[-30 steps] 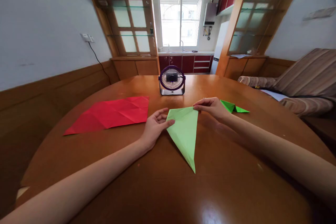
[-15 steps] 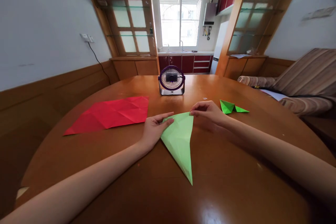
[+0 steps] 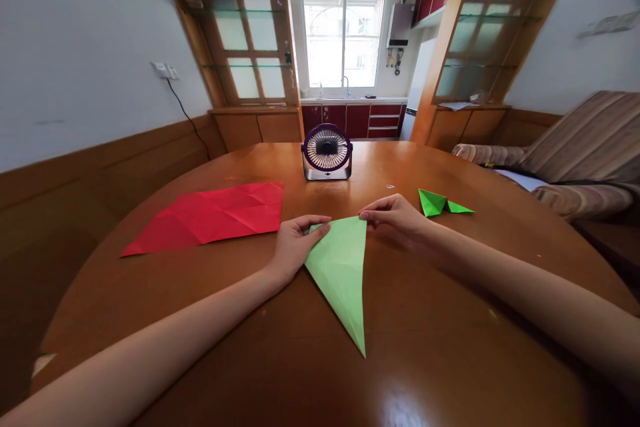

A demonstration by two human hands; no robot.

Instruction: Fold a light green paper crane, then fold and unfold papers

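Green paper (image 3: 341, 267); right hand (image 3: 394, 212) apparently pinching its corner.

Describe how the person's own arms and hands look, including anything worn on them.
The left hand and right hand are ungloved, with no ring visible. The left forearm and right forearm show no sleeve, watch or bracelet. Nail details are too small to tell.

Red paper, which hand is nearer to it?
Left. The left hand is just right of the red paper; the right hand is farther right, pinching the light green paper.
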